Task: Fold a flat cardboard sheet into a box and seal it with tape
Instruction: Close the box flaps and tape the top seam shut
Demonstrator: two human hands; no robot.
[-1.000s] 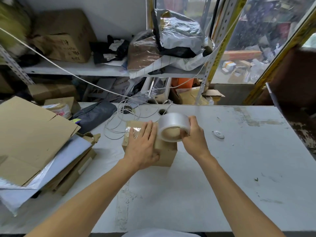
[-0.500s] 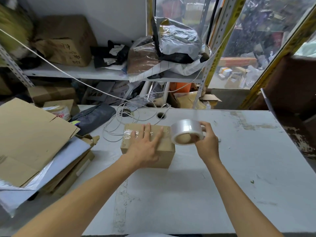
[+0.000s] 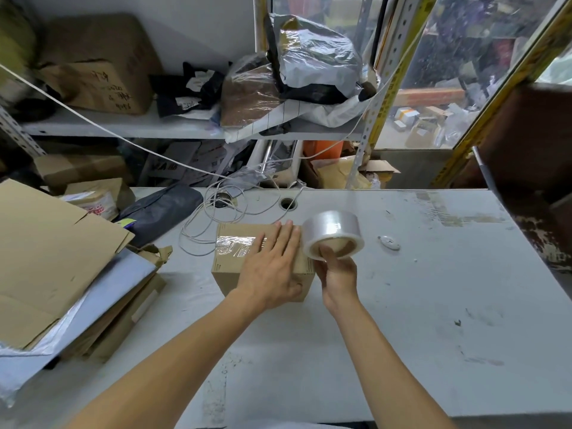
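Box (image 3: pixel 229 267) sits mid-bench, folded up, clear tape already shining across its top. My left hand (image 3: pixel 272 267) lies flat on the lid, fingers spread, grasping nothing, just pressing. My right hand (image 3: pixel 335 272) has its grip closed on the tape roll (image 3: pixel 331 233), thumb inside the core, roll held in the air at the box's right top edge.

Risks as I see them:
- Strip looks live between roll and lid. If I pull at an angle it wrinkles or lifts the end already stuck.
- Left palm only presses down, so a hard tug could slide the box along the bench.
- No cutter in sight, so a tear by hand may go ragged.

Bench (image 3: pixel 433 305): white, scuffed, stained, clear right of the box. White cable (image 3: pixel 213 212) coils just behind the box. Flat cardboard sheets (image 3: pixel 46 258) are stacked left of it. Cluttered shelf (image 3: pixel 123 128) behind.
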